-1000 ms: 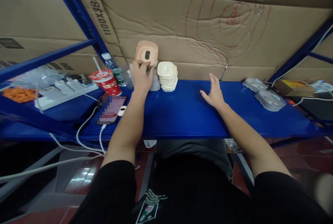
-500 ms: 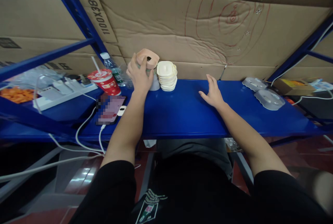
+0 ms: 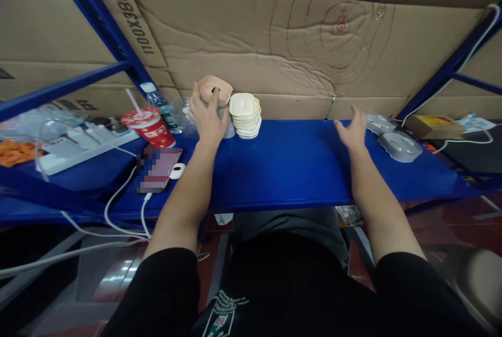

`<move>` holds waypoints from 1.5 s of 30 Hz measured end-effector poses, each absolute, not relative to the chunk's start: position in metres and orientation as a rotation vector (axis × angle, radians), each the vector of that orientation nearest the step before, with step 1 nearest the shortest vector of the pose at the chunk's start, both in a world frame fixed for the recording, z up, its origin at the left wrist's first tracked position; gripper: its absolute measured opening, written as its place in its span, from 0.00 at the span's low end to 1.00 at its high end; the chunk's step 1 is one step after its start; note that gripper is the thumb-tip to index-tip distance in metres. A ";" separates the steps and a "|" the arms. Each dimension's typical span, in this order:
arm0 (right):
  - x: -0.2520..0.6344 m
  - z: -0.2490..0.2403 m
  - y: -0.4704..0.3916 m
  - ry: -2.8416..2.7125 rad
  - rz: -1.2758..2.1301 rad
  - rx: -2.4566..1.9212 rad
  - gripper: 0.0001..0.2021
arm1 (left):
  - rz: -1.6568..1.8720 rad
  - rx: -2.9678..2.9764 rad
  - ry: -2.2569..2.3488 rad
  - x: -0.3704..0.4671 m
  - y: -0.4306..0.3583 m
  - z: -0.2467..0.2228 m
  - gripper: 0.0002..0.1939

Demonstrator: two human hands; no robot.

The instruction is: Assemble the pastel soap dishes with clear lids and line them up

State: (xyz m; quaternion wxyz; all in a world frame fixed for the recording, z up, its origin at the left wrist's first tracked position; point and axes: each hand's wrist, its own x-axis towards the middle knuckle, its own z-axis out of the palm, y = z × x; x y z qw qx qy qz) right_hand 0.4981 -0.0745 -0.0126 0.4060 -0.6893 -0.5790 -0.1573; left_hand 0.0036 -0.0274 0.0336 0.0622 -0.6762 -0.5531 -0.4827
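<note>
Resting my left hand [image 3: 207, 117] on the peach-coloured, rounded-square shallow piece [image 3: 224, 94], I am spreading its fingers around the near side, with the index reaching to the dark oval slot on top; whether they are squeezing it, I cannot tell. On my head-camera feed the piece is sitting tilted above a grey base [image 3: 229, 130], my hand partly hiding the parts between. Just to the right, an uneven pile of cream, rounded-square shallow pieces [image 3: 246, 115] is standing on the blue tabletop [image 3: 282, 164]. My right hand [image 3: 353, 129] is hovering well apart from them, thumb out and fingers extended, near two clear, domed plastic containers [image 3: 400, 146], whose contents I am not managing to make out. Beyond those, an open brown cardboard box [image 3: 433, 129] is showing something yellow and orange inside. Over on the left, a red-and-white patterned drink cup [image 3: 155, 132] is carrying a red patterned lid and a white straw [image 3: 133, 102], its opaque wall hiding any drink. Behind it a clear plastic bottle [image 3: 159, 102] with a white cap is standing, its fill too small for me to judge.
</note>
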 end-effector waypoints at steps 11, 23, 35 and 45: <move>0.539 -0.023 -0.102 -0.890 -0.343 -2.504 0.37 | -1.600 -1.947 -1.501 0.001 -0.009 0.015 0.41; 0.463 -0.004 -0.096 -1.599 -0.420 -2.133 0.34 | -1.696 -2.035 -1.490 0.016 -0.022 0.023 0.40; 0.481 -0.015 -0.096 -1.613 -0.244 -2.265 0.36 | -1.651 -1.971 -1.518 0.014 -0.018 0.022 0.38; 0.438 -0.035 -0.071 -1.888 0.005 -1.672 0.37 | -1.593 -2.030 -1.395 0.033 -0.023 0.013 0.33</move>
